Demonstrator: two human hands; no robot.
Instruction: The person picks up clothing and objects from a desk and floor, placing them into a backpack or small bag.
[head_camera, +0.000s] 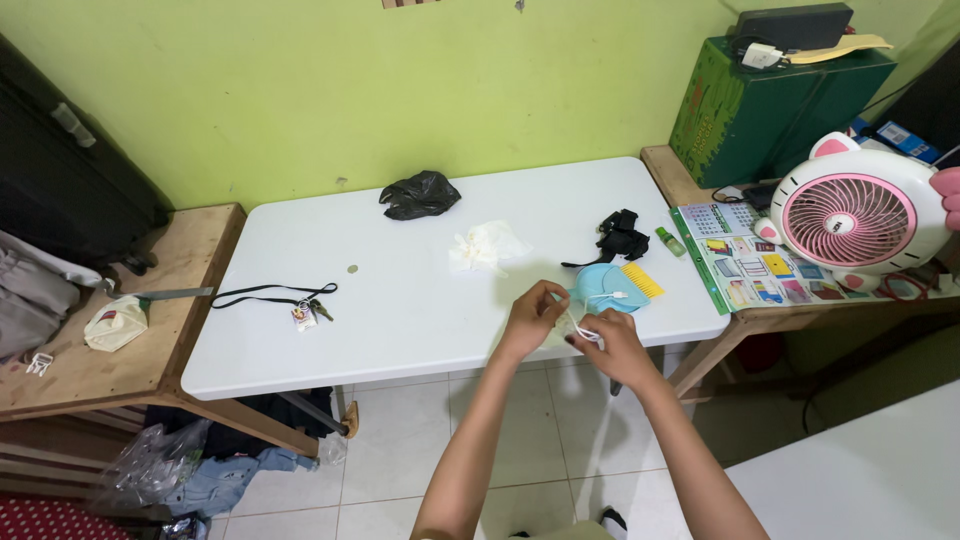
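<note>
Both forearms reach out from the bottom of the view over the front edge of the white table (400, 330). The left hand (533, 317) and right hand (612, 338) meet there, each pinching an end of a thin white string (583, 331) stretched between them; it looks like the ear loop of a mask, though it is too small to be sure. The step seems to be pulling that loop taut or untangling it, and the next move calls for a steady pinch from both hands. Just beyond lies a light blue mask (603, 287) with a yellow comb (642, 281) touching it. Farther back sit white gloves (485, 245), a black strap (620, 237) and a black bag (420, 194).
</note>
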